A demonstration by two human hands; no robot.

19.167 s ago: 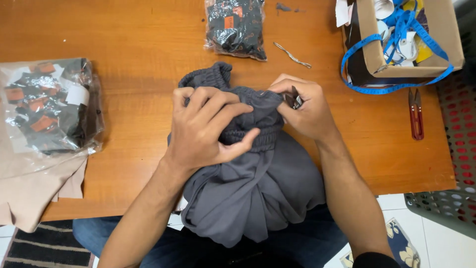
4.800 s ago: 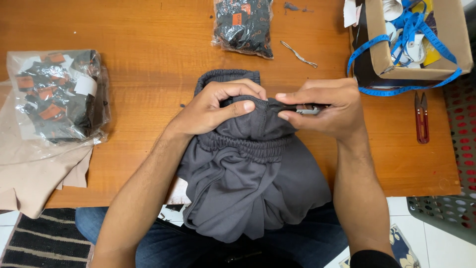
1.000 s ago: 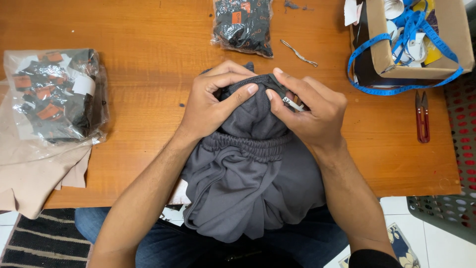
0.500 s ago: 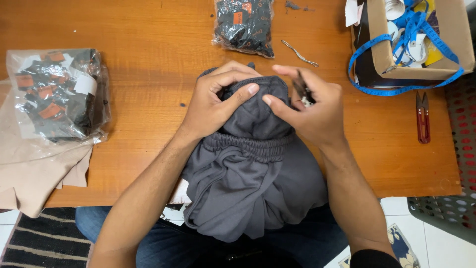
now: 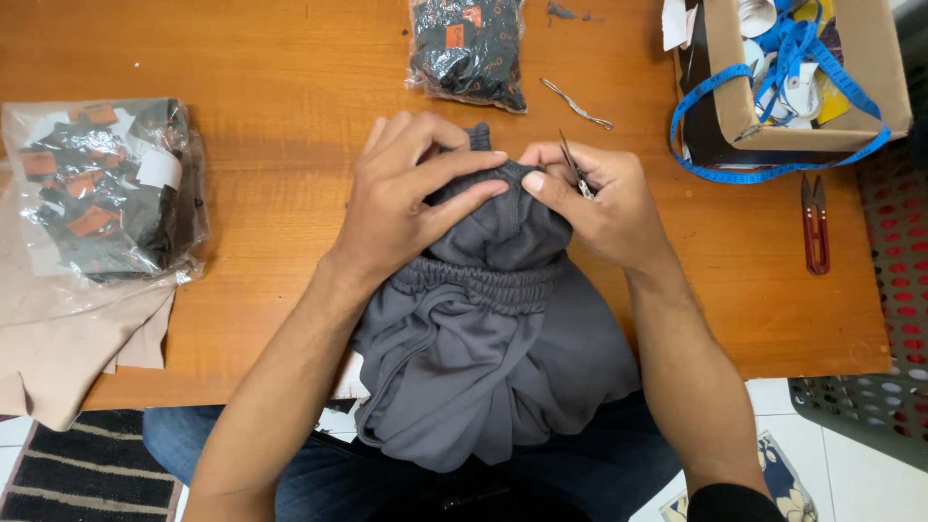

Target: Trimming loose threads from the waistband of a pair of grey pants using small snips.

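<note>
A dark grey garment point(image 5: 488, 358) with an elastic waistband lies bunched at the near edge of the wooden table point(image 5: 271, 193) and hangs over my lap. My left hand point(image 5: 411, 198) pinches a fold of the fabric at its far end. My right hand point(image 5: 599, 198) pinches the same fold from the right, thumb to thumb with the left. A small metal thread snip point(image 5: 572, 166) is tucked in my right hand, its tips pointing up and away from me.
Two clear bags of dark folded items with orange tags lie at the left point(image 5: 101, 188) and at the far middle point(image 5: 469, 48). A cardboard box point(image 5: 802, 72) with blue tape measure stands far right. Red snips point(image 5: 814, 222), a metal tool point(image 5: 577, 103) and beige cloth point(image 5: 58, 338) lie around.
Both hands have stayed on the far fold of the garment, shifting only slightly. The snip in my right hand has tilted more upright.
</note>
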